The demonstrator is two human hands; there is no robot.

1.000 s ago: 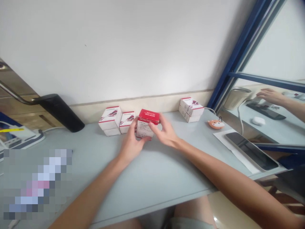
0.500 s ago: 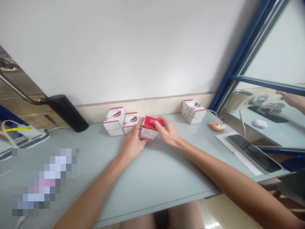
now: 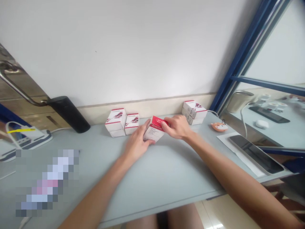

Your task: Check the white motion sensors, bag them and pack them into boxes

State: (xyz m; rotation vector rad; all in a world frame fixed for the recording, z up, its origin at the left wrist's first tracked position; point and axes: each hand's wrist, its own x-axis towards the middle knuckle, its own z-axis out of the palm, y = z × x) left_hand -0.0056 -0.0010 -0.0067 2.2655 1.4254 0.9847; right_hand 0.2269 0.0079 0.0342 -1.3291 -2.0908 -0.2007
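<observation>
A small white box with a red top (image 3: 154,128) sits tilted on the pale grey table (image 3: 152,171) near its back edge. My left hand (image 3: 138,141) wraps its fingers round the box's left side. My right hand (image 3: 177,126) pinches the red top flap from the right. Both hands are closed on this box. Just left of it stand similar white and red boxes (image 3: 121,121) against the wall, one pair stacked.
Two more stacked boxes (image 3: 193,111) sit at the back right. An orange fox-shaped charm (image 3: 219,126) and a dark phone (image 3: 255,153) on white paper lie at the right. A black lamp base (image 3: 68,113) stands at the back left. A blue frame (image 3: 240,57) borders the neighbouring desk.
The box has been lowered and tipped toward the right. My right hand moved from its front face to the red top flap. Another person's hand at the far right has gone from view.
</observation>
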